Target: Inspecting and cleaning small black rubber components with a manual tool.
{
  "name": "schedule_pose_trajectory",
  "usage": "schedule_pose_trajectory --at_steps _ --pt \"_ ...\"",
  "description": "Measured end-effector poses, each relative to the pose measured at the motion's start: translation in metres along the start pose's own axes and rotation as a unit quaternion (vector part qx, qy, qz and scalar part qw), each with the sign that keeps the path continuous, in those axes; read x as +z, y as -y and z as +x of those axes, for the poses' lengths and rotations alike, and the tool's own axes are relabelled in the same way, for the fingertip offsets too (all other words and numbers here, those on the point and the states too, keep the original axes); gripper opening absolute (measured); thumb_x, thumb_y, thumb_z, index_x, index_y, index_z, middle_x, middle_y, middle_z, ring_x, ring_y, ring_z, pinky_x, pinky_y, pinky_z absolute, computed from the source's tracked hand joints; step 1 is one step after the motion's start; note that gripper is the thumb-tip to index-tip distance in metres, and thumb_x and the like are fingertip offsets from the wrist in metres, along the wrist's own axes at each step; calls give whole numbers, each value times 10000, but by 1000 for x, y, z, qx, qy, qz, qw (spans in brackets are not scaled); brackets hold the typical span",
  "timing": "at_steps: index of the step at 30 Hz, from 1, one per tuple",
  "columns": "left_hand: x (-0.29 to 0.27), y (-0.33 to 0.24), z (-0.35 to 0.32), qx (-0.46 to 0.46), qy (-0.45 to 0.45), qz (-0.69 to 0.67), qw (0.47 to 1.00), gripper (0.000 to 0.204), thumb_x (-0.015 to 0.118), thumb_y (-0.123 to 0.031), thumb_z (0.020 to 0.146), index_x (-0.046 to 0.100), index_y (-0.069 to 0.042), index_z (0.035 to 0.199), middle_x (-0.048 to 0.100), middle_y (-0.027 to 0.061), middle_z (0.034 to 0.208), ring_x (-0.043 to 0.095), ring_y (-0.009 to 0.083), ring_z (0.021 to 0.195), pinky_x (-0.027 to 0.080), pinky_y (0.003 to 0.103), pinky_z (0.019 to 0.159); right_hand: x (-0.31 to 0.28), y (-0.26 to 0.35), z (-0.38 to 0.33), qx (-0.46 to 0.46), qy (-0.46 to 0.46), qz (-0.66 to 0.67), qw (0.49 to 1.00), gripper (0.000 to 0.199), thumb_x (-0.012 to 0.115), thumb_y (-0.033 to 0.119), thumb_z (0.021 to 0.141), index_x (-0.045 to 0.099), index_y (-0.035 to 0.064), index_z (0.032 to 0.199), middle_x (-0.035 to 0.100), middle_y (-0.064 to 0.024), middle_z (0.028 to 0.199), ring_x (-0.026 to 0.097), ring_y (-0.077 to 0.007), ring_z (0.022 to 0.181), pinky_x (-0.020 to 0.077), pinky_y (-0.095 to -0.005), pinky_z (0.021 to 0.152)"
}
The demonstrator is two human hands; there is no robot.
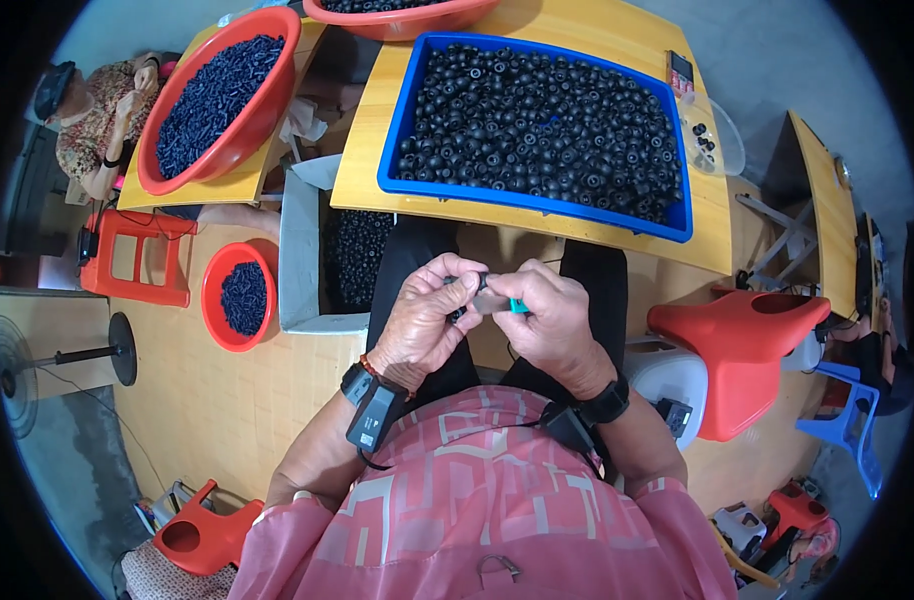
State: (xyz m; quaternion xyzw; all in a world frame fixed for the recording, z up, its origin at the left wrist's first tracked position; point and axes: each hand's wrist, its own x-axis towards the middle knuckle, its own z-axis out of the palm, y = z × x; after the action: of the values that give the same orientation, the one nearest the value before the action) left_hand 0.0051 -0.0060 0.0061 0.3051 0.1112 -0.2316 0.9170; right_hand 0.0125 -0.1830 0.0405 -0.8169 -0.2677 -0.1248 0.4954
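Black and small, a rounded part [481,281] is pinched between thumb and finger of the left hand [425,315], just off the near edge of the yellow table [712,243]. The right hand [552,312] grips a green-handled tool [518,305] beside it; whether the 2 hands touch, I cannot tell. Along that edge lies a blue tray [537,203] heaped with black ring-shaped pieces [537,125].
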Motion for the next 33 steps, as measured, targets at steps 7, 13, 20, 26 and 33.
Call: schedule_pose_trajectory --at_steps 7,13,20,26,33 --pt "4 2 2 47 -2 13 999 81 609 -31 949 621 -45 1028 645 50 904 591 83 709 481 207 611 9 -1 -10 45 -36 55 997 232 753 -17 750 629 36 938 638 -66 756 645 -161 654 492 -292 570" --pt "9 1 -2 41 0 -7 999 89 589 6 948 610 -41 1020 654 68 940 589 90 733 473 214 611 9 -5 -11 233 -22 183 955 182 743 27 836 640 23 986 694 -11 840 624 -37 791 510 -233 674" --pt "20 -9 -5 -27 2 -54 998 56 592 -30 957 618 -44 1005 648 52 930 593 89 746 486 207 627 2 -4 -3 240 -16 216 946 151 714 1 844 657 6 984 706 -24 860 643 -52 796 521 -223 700" --pt "3 -2 -3 -44 49 -64 996 24 615 -64 953 626 -54 970 636 45 908 588 94 760 490 212 634 -6 2 1 231 34 227 946 188 712 -2 837 684 3 1023 717 -34 892 653 -62 818 537 -231 728" --pt "8 -3 -5 -28 32 -46 998 22 617 -46 947 621 -58 964 640 55 921 582 95 768 486 207 635 -7 4 -3 240 12 224 944 150 726 21 830 688 8 975 719 -29 893 641 -55 805 529 -226 718"
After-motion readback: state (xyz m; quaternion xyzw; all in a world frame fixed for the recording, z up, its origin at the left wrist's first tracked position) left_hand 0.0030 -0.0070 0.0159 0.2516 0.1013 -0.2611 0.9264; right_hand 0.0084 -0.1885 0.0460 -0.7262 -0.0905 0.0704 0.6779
